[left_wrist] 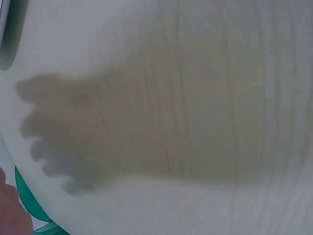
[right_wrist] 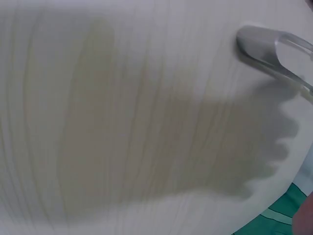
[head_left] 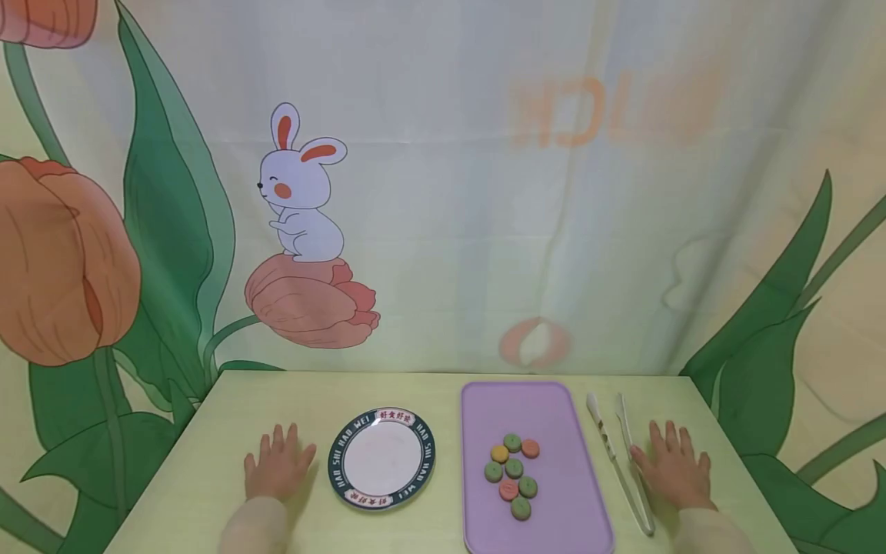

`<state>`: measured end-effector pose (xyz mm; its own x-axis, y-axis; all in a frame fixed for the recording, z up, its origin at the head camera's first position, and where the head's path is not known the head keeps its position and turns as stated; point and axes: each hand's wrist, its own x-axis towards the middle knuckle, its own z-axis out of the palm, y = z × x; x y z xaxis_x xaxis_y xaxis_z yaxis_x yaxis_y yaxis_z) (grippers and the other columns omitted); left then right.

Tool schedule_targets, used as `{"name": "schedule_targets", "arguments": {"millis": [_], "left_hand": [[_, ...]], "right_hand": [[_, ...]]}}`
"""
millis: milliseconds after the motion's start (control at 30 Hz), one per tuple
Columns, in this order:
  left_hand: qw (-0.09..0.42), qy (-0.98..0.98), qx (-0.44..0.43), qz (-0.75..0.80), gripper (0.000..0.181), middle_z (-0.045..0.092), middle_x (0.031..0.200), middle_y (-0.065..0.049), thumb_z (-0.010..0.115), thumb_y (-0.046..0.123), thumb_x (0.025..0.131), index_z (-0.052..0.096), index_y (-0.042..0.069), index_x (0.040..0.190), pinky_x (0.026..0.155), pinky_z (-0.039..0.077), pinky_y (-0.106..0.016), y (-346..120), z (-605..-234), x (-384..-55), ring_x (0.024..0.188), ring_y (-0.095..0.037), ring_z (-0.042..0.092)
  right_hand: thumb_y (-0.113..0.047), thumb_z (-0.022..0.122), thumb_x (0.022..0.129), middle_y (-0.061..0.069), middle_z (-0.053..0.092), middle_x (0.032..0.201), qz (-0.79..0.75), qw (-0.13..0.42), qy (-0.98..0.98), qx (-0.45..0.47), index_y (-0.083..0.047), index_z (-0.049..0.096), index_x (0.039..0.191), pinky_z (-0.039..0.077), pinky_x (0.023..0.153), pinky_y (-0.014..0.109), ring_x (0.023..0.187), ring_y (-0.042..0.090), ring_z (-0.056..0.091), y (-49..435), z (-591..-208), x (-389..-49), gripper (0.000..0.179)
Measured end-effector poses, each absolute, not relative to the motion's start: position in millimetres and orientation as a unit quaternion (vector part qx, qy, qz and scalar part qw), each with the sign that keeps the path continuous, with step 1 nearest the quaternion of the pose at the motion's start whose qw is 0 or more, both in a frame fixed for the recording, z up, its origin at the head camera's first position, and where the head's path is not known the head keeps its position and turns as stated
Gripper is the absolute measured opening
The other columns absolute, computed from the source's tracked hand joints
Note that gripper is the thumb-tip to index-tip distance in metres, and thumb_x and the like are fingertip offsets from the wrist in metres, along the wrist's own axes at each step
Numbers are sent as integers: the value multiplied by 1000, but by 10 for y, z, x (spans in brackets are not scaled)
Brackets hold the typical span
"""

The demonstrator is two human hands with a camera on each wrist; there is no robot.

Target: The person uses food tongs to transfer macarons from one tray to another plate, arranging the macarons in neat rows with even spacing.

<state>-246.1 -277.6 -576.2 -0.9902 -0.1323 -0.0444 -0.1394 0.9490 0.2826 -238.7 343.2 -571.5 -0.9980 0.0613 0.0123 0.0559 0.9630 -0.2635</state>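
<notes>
My left hand (head_left: 277, 465) is over the table's left side with fingers spread and nothing in its grasp. To its right lies a round plate (head_left: 382, 459) with a white middle and a dark lettered rim. On the other side my right hand (head_left: 673, 467) spreads its fingers close beside metal tongs (head_left: 633, 481), thumb near one arm of them. The bent end of the tongs (right_wrist: 259, 46) shows in the right wrist view. Between plate and tongs lies a purple tray (head_left: 554, 415) holding several small round button-like pieces (head_left: 514, 468) in green, orange-pink and yellow.
The pale wood-grain table (head_left: 298, 392) ends at the back against a curtain (head_left: 443, 231) printed with tulips and a rabbit. Hand shadows fall on the tabletop in both wrist views. The plate's edge (left_wrist: 4, 19) enters the left wrist view at its top corner.
</notes>
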Motion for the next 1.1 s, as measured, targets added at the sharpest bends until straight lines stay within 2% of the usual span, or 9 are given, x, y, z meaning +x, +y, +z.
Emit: {"name": "schedule_targets", "arguments": {"millis": [333,667,833,1100], "left_hand": [[17,987,-72,139,70,14,144,-25,27,51,91,19,3,140,101,6,-66,-2686,-5954,-2434,130,-47,11],[3,988,-55,145,69,16,144,-23,22,52,91,19,3,140,101,6,-66,-2602,-6051,-2370,130,-47,13],[-11,988,-44,148,65,18,144,-21,26,47,92,19,3,140,101,8,-65,-2540,-6035,-2324,129,-46,16],[-24,989,-32,140,62,23,144,-19,25,46,93,23,4,139,101,13,-64,-2475,-6068,-2305,129,-44,21]], "right_hand": [[-58,32,87,30,14,141,142,9,-989,-27,1,20,138,9,92,73,128,48,9,3331,-5803,-2352,79],[-61,33,85,31,16,140,142,6,-989,-30,3,22,137,18,89,73,126,48,16,3253,-5863,-2292,83],[-60,32,86,32,16,140,139,-3,-990,-34,4,22,137,23,87,71,125,47,19,3243,-5930,-2284,82],[-57,29,88,32,16,139,147,-8,-989,-33,4,21,137,29,84,68,124,46,22,3236,-5994,-2281,79]]}}
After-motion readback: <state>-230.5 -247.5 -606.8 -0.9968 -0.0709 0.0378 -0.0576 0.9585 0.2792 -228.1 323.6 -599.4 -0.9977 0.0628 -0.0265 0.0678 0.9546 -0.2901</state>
